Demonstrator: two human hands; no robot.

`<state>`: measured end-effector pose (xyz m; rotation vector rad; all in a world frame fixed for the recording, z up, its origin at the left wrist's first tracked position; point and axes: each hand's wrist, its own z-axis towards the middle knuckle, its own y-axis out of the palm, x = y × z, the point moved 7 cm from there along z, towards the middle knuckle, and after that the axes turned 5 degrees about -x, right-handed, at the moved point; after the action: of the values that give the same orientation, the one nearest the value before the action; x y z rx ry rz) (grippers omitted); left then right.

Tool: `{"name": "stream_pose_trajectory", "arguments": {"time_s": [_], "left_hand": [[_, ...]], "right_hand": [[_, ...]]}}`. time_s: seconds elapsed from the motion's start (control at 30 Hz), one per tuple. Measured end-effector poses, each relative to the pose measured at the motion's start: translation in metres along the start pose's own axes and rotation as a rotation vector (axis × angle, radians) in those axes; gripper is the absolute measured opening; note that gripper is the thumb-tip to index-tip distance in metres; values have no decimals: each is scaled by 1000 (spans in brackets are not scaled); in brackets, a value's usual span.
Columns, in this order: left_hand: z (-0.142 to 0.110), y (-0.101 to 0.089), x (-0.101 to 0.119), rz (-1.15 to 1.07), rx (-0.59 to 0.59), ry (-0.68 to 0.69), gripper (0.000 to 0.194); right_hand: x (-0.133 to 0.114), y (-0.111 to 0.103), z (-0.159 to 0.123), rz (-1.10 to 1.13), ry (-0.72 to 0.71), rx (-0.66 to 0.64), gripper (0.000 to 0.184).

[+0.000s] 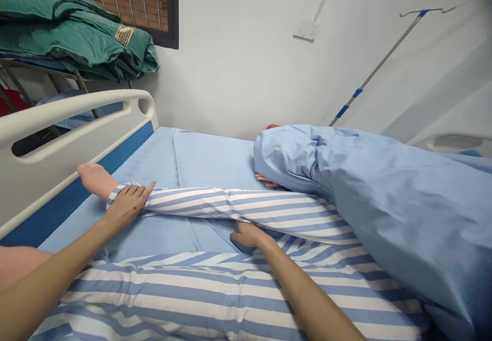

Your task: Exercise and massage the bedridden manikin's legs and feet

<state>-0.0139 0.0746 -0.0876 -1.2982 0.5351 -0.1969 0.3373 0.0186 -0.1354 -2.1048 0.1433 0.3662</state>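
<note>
A figure in blue-and-white striped pyjamas lies on a hospital bed. My left hand (128,203) lies over the ankle of the far striped trouser leg (246,208), fingers flat and together, just behind a bare foot (96,178). My right hand (249,236) reaches under the same leg near the knee, with its fingers tucked beneath the cloth and hidden. The near striped leg (215,295) runs across the bottom of the view. A light blue quilt (369,197) covers the figure's upper part, and a hand (268,180) of the figure shows at the quilt's edge.
The bed has a light blue sheet (203,159) and a white-and-blue footboard (73,126) at the left. Folded green blankets (77,28) lie on a rack behind it. An IV pole (369,77) leans by the white wall at the right, beside a bed rail (453,142).
</note>
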Motion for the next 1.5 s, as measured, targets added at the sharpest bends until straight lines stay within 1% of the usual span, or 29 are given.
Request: {"name": "stream_pose_trajectory", "arguments": {"time_s": [0.07, 0.17, 0.23, 0.3, 0.37, 0.43, 0.47, 0.5, 0.53, 0.6, 0.67, 0.7, 0.77, 0.87, 0.93, 1.0, 1.1, 1.2, 1.3, 1.37, 1.4, 1.43, 1.47, 1.5], "left_hand": [[0, -1, 0, 23, 6, -5, 60], [-2, -3, 2, 74, 10, -12, 56], [-4, -5, 4, 80, 27, -14, 55], [-6, -7, 5, 68, 53, -23, 53], [-7, -8, 5, 57, 79, -43, 52], [-9, -7, 5, 58, 99, -66, 52], [-9, -7, 5, 62, 105, -74, 53], [-9, -6, 5, 65, 109, -78, 53], [-10, -5, 6, 66, 109, -81, 54], [-11, -5, 6, 64, 101, -90, 55], [-11, -5, 6, 66, 85, -100, 55], [-11, -5, 7, 67, 75, -105, 55], [-10, -6, 7, 66, 52, -111, 55], [-10, -5, 8, 45, 22, -121, 54], [-10, -5, 8, 25, 11, -128, 55], [-11, -6, 8, 5, 2, -128, 57], [-13, -6, 9, -19, -35, -122, 66], [-16, -11, 14, -45, -51, -132, 76], [-29, -28, 20, -117, 39, -215, 77], [-47, -41, 25, -250, 79, -266, 71], [-58, -44, 29, -350, 57, -263, 67], [-71, -46, 36, -463, 1, -236, 64], [-84, -45, 44, -576, -89, -191, 61], [-99, -43, 54, -670, -203, -137, 60]], "right_hand": [[-1, 2, -1, -8, 2, -19, 72], [-6, 4, -4, -79, 7, -9, 64], [-14, 5, -9, -143, 3, 4, 58], [-23, 4, -16, -192, -9, -10, 54], [-34, 1, -24, -221, -28, -41, 46], [-46, -9, -30, -240, -68, -49, 38], [-54, -16, -32, -245, -99, -25, 32], [-62, -25, -33, -249, -133, 27, 28], [-71, -36, -32, -250, -165, 107, 26], [-86, -60, -28, -256, -197, 330, 28], [-94, -76, -19, -273, -161, 533, 27], [-96, -80, -13, -282, -127, 599, 26], [-97, -82, 1, -294, -65, 656, 24], [-95, -79, 15, -282, -30, 664, 24], [-96, -80, 16, -269, -35, 679, 22], [-97, -84, 13, -227, -45, 720, 22], [-99, -91, 4, -129, -62, 773, 19], [-98, -87, -7, -69, -100, 744, 15], [-90, -79, -33, 7, -166, 776, 15], [-82, -70, -59, 84, -224, 801, 16], [-78, -65, -74, 131, -256, 803, 16], [-75, -59, -89, 184, -289, 802, 17], [-72, -52, -105, 246, -318, 801, 17], [-69, -45, -120, 315, -342, 791, 17]]}}
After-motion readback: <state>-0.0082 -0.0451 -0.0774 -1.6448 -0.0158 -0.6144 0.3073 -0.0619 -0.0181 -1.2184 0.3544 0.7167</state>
